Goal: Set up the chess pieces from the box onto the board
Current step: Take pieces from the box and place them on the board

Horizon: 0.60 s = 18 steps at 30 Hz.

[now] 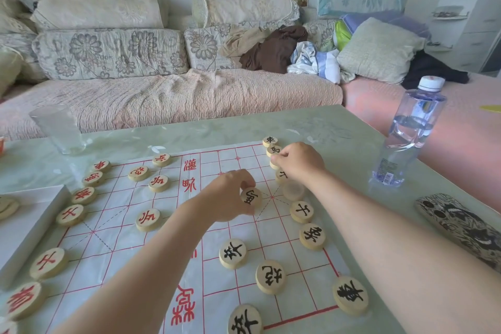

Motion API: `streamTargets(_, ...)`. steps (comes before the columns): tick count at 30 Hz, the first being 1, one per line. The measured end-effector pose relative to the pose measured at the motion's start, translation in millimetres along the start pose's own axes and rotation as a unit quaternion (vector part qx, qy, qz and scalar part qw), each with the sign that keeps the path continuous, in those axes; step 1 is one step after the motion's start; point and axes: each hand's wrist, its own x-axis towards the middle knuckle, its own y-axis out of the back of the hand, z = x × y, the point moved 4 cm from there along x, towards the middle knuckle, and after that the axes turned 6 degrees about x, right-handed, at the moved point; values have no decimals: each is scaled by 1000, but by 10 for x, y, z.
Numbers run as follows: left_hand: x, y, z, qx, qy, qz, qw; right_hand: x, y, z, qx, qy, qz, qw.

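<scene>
Box [29, 225], left edge: some pieces show inside. Red pieces [71, 215] line the board's [122, 252] left side. Centre: left hand [230, 195] pinches a black-lettered piece [250, 197], face tilted up, probably to read it. Upper right: right hand [301, 163], fingers curled, pinches a back-row piece [274, 165], likely seating it.

One board [227, 156], one glass [58, 130], one bottle [406, 138], over twenty pieces [233, 253].

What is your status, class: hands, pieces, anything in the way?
Left hand pinches a black-lettered piece over mid-board. Right hand pinches a half-hidden piece in the black back row. Board partly set; bottle stands off it, right.
</scene>
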Motion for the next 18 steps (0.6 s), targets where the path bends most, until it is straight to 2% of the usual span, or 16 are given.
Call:
streamTargets(4, -41, -11, -11, -57, 22, -23, 998, -100, 74, -233, -7, 38, 26, 999)
streamTargets(7, -109, -40, -36, -115, 35, -32, 992, -263, 11, -441, 62, 68, -60, 994)
streamTargets(10, -203, -17, -51, -211, 61, -4, 976, -469, -64, -596, 116, 80, -145, 979)
streamTargets(15, -394, 72, -111, -344, 125, 58, 929, -778, -11, -732, 151, 108, -191, 964)
streamTargets(18, -545, 106, -80, -379, 134, 81, 912, -1006, 104, -757, 163, 120, -209, 957)
